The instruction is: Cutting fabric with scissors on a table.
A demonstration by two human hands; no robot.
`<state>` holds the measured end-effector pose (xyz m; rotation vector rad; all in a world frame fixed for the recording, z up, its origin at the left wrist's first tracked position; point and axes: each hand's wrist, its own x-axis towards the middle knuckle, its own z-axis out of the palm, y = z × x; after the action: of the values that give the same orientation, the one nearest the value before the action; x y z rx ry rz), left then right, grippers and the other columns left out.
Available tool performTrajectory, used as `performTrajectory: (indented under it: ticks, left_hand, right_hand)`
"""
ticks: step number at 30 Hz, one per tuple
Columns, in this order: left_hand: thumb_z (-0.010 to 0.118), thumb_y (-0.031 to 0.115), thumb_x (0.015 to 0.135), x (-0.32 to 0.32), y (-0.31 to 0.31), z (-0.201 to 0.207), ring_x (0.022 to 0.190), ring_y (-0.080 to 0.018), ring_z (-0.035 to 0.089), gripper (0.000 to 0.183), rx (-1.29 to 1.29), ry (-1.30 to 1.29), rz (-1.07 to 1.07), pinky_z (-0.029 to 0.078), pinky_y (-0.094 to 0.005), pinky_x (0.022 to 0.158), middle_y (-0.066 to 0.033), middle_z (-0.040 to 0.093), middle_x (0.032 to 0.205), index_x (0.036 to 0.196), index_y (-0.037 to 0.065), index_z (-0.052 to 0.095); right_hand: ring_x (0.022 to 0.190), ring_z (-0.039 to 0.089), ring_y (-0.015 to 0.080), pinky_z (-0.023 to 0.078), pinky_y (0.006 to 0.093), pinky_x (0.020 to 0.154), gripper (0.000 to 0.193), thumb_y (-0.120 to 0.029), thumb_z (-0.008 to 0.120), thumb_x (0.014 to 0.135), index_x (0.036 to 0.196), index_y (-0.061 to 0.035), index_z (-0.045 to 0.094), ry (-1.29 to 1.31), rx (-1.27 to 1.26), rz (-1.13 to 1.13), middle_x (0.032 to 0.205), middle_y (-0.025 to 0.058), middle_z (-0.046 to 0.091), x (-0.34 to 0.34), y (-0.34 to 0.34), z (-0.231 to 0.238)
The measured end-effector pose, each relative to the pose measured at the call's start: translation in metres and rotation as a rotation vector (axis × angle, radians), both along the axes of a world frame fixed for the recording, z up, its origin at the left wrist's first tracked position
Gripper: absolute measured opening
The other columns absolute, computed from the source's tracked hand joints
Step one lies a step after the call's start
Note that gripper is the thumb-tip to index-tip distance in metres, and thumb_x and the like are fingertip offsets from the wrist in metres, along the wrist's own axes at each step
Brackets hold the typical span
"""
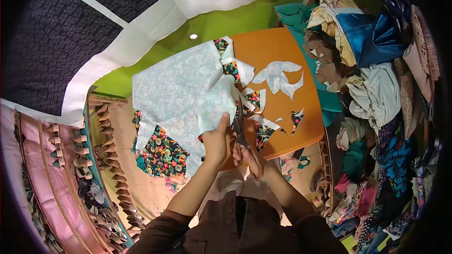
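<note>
A large piece of printed fabric lies mostly pale side up over the left part of the orange table. Its black side, with bright floral figures, shows at the lower left, where it hangs past the edge. My left hand grips the fabric near its right edge, thumb on top and the other fingers largely hidden. Beside it, my right hand is closed around dark scissors, their blades pointing away from me along the fabric's edge. Cut scraps of the same cloth lie to the right.
Heaped cloth in many colours crowds the right side, with teal fabric along the table. A dark patterned panel with a white border fills the far left. Racks of small stacked pieces and pink cloth stand at the left.
</note>
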<state>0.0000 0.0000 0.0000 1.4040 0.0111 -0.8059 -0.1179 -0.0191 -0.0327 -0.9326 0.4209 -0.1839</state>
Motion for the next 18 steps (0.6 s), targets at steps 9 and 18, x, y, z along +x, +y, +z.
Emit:
performTrajectory:
  ticks: [9,18]
  left_hand:
    - [0.063,0.025,0.077,-0.016,-0.001,0.014,0.032,-0.0120,0.040,0.034,0.048,0.195,-0.046,0.032,-0.0239,0.032,-0.0035,0.046,0.046,0.054,0.004,0.049]
    - [0.064,0.023,0.076,-0.026,-0.015,0.023,0.036,-0.0129,0.044,0.027,-0.024,0.070,0.037,0.037,-0.0254,0.034,-0.0053,0.049,0.052,0.069,0.000,0.053]
  right_hand:
    - [0.074,0.034,0.0089,0.031,0.0226,0.065,0.063,-0.064,0.039,0.076,0.101,-0.0067,0.035,-0.125,-0.059,-0.154,0.085,-0.0001,0.033,0.003,-0.011,-0.004]
    - [0.071,0.028,0.0085,0.030,0.0204,0.062,0.073,-0.068,0.042,0.071,0.110,-0.0064,0.031,-0.023,-0.135,-0.154,0.084,-0.0005,0.029,-0.007,-0.022,0.013]
